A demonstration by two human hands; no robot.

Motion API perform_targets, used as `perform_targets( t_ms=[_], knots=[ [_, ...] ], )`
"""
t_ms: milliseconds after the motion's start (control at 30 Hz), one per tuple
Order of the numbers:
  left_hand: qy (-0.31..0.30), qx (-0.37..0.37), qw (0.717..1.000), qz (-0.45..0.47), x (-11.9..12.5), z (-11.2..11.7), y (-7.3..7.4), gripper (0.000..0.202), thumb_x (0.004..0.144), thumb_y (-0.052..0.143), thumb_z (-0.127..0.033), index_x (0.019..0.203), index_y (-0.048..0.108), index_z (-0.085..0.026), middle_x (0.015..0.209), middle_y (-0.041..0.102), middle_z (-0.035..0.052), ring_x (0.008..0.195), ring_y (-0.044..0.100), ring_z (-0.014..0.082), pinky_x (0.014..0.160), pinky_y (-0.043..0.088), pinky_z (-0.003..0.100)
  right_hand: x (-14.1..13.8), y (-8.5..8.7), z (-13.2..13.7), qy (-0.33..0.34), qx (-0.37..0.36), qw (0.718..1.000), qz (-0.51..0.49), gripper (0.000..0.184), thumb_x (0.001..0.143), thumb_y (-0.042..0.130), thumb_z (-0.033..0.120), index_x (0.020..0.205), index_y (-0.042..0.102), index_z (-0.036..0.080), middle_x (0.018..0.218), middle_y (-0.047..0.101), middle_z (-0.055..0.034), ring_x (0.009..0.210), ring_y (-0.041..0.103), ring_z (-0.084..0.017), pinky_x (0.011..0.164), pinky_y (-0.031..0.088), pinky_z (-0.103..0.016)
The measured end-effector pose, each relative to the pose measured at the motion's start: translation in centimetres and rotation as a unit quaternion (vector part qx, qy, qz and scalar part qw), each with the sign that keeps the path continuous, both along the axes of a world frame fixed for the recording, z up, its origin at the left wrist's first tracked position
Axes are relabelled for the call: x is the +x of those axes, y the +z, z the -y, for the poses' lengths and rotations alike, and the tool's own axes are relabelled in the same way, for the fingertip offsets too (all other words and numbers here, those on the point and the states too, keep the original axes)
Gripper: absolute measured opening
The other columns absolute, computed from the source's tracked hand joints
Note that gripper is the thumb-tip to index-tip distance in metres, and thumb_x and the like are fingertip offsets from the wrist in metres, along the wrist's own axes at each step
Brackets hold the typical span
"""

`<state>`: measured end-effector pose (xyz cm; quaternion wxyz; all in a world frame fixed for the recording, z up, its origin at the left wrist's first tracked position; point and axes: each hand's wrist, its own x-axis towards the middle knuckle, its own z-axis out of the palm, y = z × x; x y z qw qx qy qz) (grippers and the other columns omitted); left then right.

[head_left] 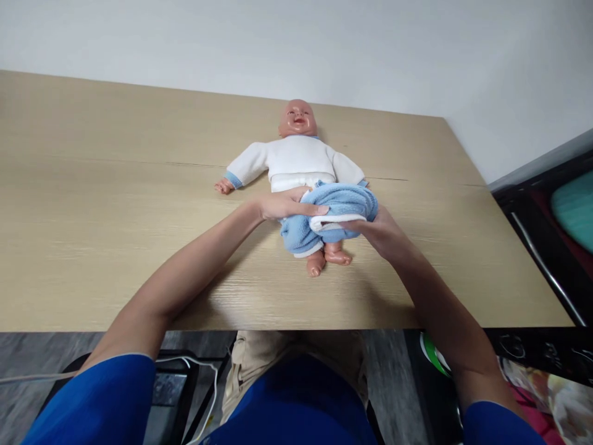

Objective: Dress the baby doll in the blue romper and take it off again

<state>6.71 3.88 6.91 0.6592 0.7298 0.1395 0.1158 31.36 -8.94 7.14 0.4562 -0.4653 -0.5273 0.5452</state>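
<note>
Blue shirt point(301, 402): the person's own, nearest, its short sleeves ending above bare forearms; beige trousers point(243, 352) show past the desk's near edge.
Desk point(115, 272): pale wood grain, near edge running just in front of the person, far right corner by the wall.
Feet point(315, 264): the doll's, bare, close together, toes toward the near edge.
Blue pant leg point(298, 235): gathered, white-cuffed, around the doll's lower leg on the left.
Right hand point(380, 230): curled around the right end of the blue cloth, fingers at the white trim; thumb hidden.
Blue cloth point(343, 199): bunched and held over the doll's legs, long axis crosswise, white-trimmed mouth toward the near edge; whether it joins the pant leg, I cannot tell.
Left hand point(280, 204): fingers stretched and slightly parted, pinching the cloth's left end.
Doll point(301, 154): on its back, between the near and far edges, long axis running from near to far, head pointing at the far edge; white top, arms spread to both sides, the right one's hand partly behind the cloth.
Head point(298, 117): the doll's, bald, face up, at the far edge.
Wall point(231, 37): pale grey, behind the far edge.
</note>
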Motion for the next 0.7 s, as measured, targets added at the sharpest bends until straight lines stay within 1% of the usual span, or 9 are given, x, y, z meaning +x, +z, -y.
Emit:
perform_targets(
  t_ms=[100, 200, 267, 333, 433, 500, 533, 600, 700],
  knots=[
    [0.011, -0.033, 0.999, 0.019, 0.4, 0.2, 0.0, 0.078, 0.077, 0.099, -0.086, 0.110, 0.084, -0.016, 0.100, 0.085, 0.0103, 0.094, 0.077, 0.0255, 0.090, 0.065, 0.038, -0.6, 0.1, -0.4, -0.084, 0.015, 0.996, -0.001, 0.042, 0.091, 0.094, 0.053, 0.120, 0.083, 0.024, 0.131, 0.089, -0.0077, 0.134, 0.080, -0.033, 0.128, 0.060, -0.050],
    [0.027, 0.008, 1.000, 0.004, 0.8, 0.5, 0.3, 0.060, 0.083, 0.099, -0.068, 0.111, 0.084, -0.017, 0.107, 0.085, 0.0088, 0.102, 0.077, 0.0270, 0.098, 0.063, 0.039, -1.1, 0.2, 0.2, -0.140, 0.027, 0.989, 0.038, 0.034, 0.093, 0.091, 0.048, 0.116, 0.082, 0.025, 0.127, 0.088, -0.0076, 0.132, 0.080, -0.034, 0.126, 0.062, -0.051],
    [0.046, 0.054, 0.997, -0.027, 1.2, 0.8, 0.6, 0.041, 0.090, 0.090, -0.055, 0.104, 0.081, -0.017, 0.104, 0.084, 0.0069, 0.101, 0.077, 0.0267, 0.095, 0.061, 0.038, -1.9, 0.1, 1.5, -0.157, 0.032, 0.985, 0.060, 0.035, 0.094, 0.090, 0.046, 0.120, 0.082, 0.025, 0.129, 0.088, -0.0084, 0.133, 0.079, -0.035, 0.126, 0.063, -0.053],
    [0.049, 0.103, 0.992, -0.056, 1.4, 1.3, 1.0, 0.031, 0.091, 0.081, -0.047, 0.102, 0.078, -0.018, 0.104, 0.083, 0.0058, 0.100, 0.076, 0.0263, 0.091, 0.059, 0.037, -3.1, -0.2, 3.6, -0.167, 0.028, 0.983, 0.073, 0.040, 0.095, 0.090, 0.046, 0.129, 0.081, 0.026, 0.136, 0.087, -0.0096, 0.138, 0.078, -0.037, 0.129, 0.061, -0.057],
    [0.009, 0.165, 0.983, -0.085, 1.6, 2.0, 1.6, 0.036, 0.088, 0.077, -0.043, 0.114, 0.077, -0.018, 0.113, 0.084, 0.0070, 0.103, 0.077, 0.0265, 0.092, 0.059, 0.037, -5.1, -1.4, 6.7, -0.186, 0.009, 0.979, 0.086, 0.050, 0.097, 0.088, 0.042, 0.143, 0.076, 0.027, 0.148, 0.084, -0.0113, 0.145, 0.076, -0.039, 0.133, 0.058, -0.062],
    [-0.029, 0.192, 0.976, -0.100, 1.6, 2.3, 1.9, 0.040, 0.086, 0.078, -0.042, 0.119, 0.075, -0.019, 0.117, 0.085, 0.0074, 0.104, 0.078, 0.0267, 0.092, 0.059, 0.036, -6.0, -2.2, 8.3, -0.195, 0.003, 0.975, 0.104, 0.053, 0.097, 0.086, 0.040, 0.147, 0.073, 0.029, 0.147, 0.083, -0.0119, 0.144, 0.076, -0.039, 0.132, 0.059, -0.063],
    [-0.045, 0.204, 0.972, -0.109, 1.5, 2.4, 2.0, 0.040, 0.085, 0.078, -0.041, 0.118, 0.074, -0.019, 0.115, 0.086, 0.0068, 0.103, 0.078, 0.0265, 0.091, 0.058, 0.036, -6.2, -2.6, 8.9, -0.201, 0.003, 0.972, 0.122, 0.051, 0.097, 0.085, 0.040, 0.145, 0.073, 0.029, 0.143, 0.084, -0.0119, 0.141, 0.077, -0.040, 0.129, 0.061, -0.062],
    [-0.059, 0.232, 0.962, -0.132, 1.3, 2.6, 2.1, 0.037, 0.083, 0.080, -0.038, 0.115, 0.073, -0.022, 0.110, 0.085, 0.0052, 0.099, 0.078, 0.0256, 0.087, 0.056, 0.034, -6.1, -3.2, 9.8, -0.223, 0.008, 0.958, 0.182, 0.039, 0.095, 0.084, 0.042, 0.131, 0.075, 0.029, 0.123, 0.085, -0.0112, 0.123, 0.080, -0.040, 0.117, 0.066, -0.062],
    [-0.040, 0.270, 0.946, -0.176, 1.2, 3.0, 1.8, 0.040, 0.078, 0.083, -0.036, 0.113, 0.070, -0.024, 0.101, 0.081, 0.0041, 0.088, 0.074, 0.0242, 0.077, 0.051, 0.033, -5.6, -4.2, 10.7, -0.274, 0.043, 0.912, 0.301, 0.023, 0.090, 0.084, 0.043, 0.105, 0.073, 0.030, 0.094, 0.076, -0.0074, 0.096, 0.074, -0.037, 0.099, 0.067, -0.061]
  ],
)
